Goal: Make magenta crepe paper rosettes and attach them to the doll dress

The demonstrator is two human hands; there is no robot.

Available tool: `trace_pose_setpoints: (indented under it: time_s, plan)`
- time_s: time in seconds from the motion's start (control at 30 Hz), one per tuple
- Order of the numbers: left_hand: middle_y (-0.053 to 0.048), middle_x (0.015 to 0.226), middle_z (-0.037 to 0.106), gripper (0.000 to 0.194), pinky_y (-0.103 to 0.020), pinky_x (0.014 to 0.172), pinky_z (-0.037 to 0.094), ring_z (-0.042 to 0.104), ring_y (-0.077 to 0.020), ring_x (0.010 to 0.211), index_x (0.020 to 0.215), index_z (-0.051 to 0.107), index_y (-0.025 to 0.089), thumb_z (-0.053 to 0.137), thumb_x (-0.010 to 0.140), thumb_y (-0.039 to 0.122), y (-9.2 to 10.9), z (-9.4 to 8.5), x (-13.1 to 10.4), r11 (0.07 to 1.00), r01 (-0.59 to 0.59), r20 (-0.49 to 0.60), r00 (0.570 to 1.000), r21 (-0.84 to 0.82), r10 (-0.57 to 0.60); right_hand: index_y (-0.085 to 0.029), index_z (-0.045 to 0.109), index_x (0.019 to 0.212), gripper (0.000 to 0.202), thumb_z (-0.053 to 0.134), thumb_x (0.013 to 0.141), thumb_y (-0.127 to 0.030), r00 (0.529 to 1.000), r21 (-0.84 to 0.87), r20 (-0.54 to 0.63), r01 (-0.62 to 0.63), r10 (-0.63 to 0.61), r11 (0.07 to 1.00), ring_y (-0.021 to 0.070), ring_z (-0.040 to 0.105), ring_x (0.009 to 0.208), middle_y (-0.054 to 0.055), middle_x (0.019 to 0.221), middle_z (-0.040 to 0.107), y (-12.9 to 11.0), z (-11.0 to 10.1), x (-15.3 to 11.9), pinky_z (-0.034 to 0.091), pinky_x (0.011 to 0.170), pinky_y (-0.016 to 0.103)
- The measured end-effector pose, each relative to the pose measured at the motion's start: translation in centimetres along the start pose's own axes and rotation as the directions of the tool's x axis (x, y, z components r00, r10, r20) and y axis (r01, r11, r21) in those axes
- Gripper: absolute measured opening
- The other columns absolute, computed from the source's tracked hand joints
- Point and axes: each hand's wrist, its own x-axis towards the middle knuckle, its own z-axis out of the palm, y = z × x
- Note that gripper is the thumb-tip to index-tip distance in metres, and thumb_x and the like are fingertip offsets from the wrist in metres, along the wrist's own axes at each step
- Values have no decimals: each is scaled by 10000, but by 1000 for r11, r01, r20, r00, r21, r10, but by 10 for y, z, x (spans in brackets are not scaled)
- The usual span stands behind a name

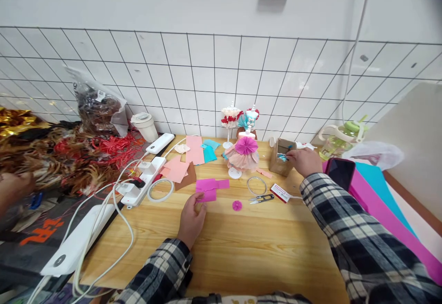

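Observation:
My left hand (192, 221) rests at the lower edge of some magenta paper pieces (207, 190), thumb and forefinger apart, fingertips touching the paper. At the small cardboard box (281, 166), my right hand (305, 161) has its fingers closed together over the opening. Whatever they may hold is hidden; small blue bits show beside the fingertips. Between my hands lie a small pleated magenta rosette (236, 205), thread snips (261, 198) and a ring of pale wire (257, 186). Behind them stands a mini dress form (243, 157) in a peach paper skirt with a large magenta fan rosette.
Two more dressed forms (229, 120) stand behind. Peach paper (195, 150), a tape roll (160, 190) and a power strip (143, 182) with loose cables lie left. Another person's hand (14, 189) is by feathers at far left. A phone (340, 173) and bottle (341, 140) are right.

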Motion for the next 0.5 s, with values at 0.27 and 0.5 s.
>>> trace_pose_setpoints:
  time_s: [0.27,0.5]
  plan:
    - [-92,1101,635,305,-419,943,447,595,-237,1039,1102,554,185,525,811,271,1,1,0,1000,0,-1,1000,-27,0,-200,602,1205,376,379,902,-197,991,105,-15,136,-135,985,267,561,928,119,1058,671,-18,-8,-24,409,811,385]
    - [-98,1095,642,309,-415,938,460,604,-231,1025,1106,558,177,528,817,283,-3,1,1,999,3,-2,1000,-41,-3,-215,643,1071,330,348,924,-234,979,319,23,183,-201,930,232,576,906,96,960,682,-96,12,-93,438,816,351]
